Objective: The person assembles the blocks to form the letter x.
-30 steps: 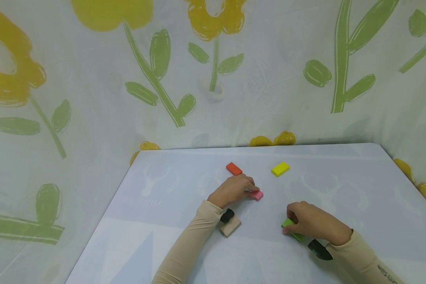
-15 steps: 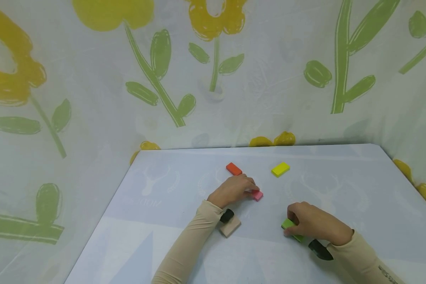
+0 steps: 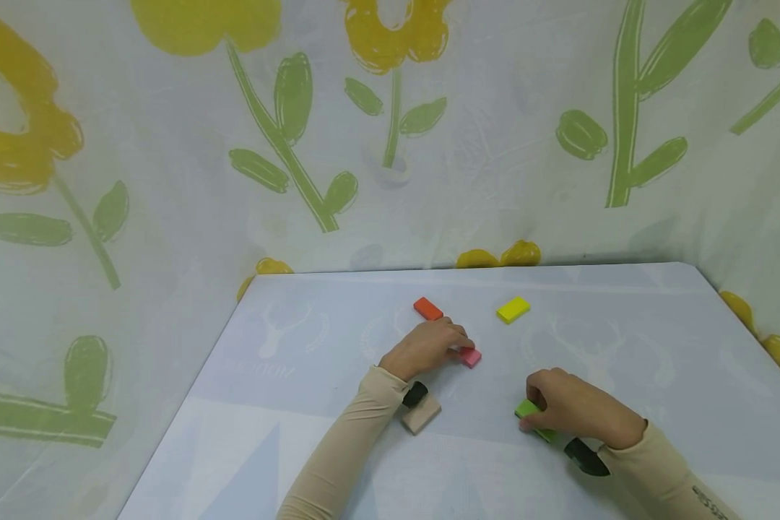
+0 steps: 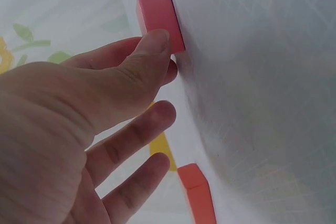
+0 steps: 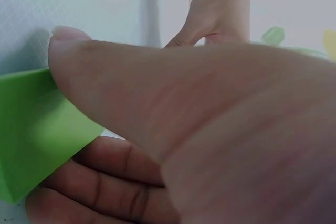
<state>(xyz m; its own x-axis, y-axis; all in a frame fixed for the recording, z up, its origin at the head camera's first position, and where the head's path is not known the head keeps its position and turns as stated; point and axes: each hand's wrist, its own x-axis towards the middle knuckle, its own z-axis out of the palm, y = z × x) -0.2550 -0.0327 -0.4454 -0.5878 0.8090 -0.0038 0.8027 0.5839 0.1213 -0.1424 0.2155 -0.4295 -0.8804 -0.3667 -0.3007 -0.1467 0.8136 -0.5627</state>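
A small pink block (image 3: pixel 471 357) lies on the table, pinched between the thumb and fingers of my left hand (image 3: pixel 427 349). In the left wrist view the thumb presses the near face of that pink block (image 4: pixel 160 14), while two other fingers extend free below it. My right hand (image 3: pixel 575 406) grips a flat green block (image 3: pixel 528 409), thumb on one side and fingers on the other. Up close in the right wrist view, the green block (image 5: pixel 47 129) sits partly behind the thumb; its far end is out of frame.
An orange-red block (image 3: pixel 428 309) lies just beyond my left hand. Farther right is a yellow block (image 3: pixel 513 310). A plain wooden block (image 3: pixel 422 415) rests beneath my left wrist, partly covered by the dark wrist camera (image 3: pixel 415 394). A flowered curtain (image 3: pixel 494 144) borders the table's back edge.
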